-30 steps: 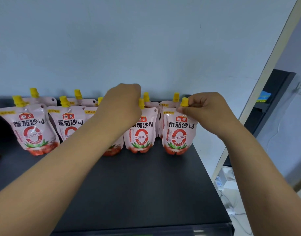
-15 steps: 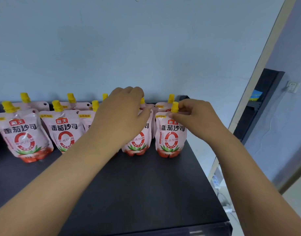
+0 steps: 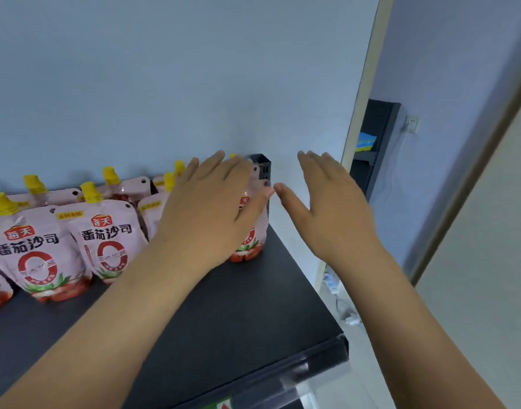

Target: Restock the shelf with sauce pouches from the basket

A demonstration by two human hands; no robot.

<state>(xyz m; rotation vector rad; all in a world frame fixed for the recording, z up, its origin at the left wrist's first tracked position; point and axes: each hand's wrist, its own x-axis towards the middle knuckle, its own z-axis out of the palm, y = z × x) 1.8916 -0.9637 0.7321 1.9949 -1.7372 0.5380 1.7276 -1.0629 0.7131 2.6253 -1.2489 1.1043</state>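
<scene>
Several pink sauce pouches with yellow caps stand in two rows on the black shelf (image 3: 238, 314) against the blue wall. One front pouch (image 3: 105, 240) stands in full sight at the left. My left hand (image 3: 206, 211) hovers with straight fingers in front of the rightmost pouches and hides most of them; only the red bottom and right side of the last pouch (image 3: 250, 246) show. My right hand (image 3: 330, 208) is spread flat beyond the shelf's right edge and holds nothing. The two thumbs almost meet. The basket is out of sight.
The shelf's black corner post (image 3: 263, 169) rises behind my left hand. Right of the wall, a doorway shows another dark rack (image 3: 371, 149), a wall socket (image 3: 412, 124) and cables on the floor. The shelf's front half is bare.
Both hands let go of the pouch caps and opened flat. My right hand has drifted right, off the last pouch. The view has swung to the right.
</scene>
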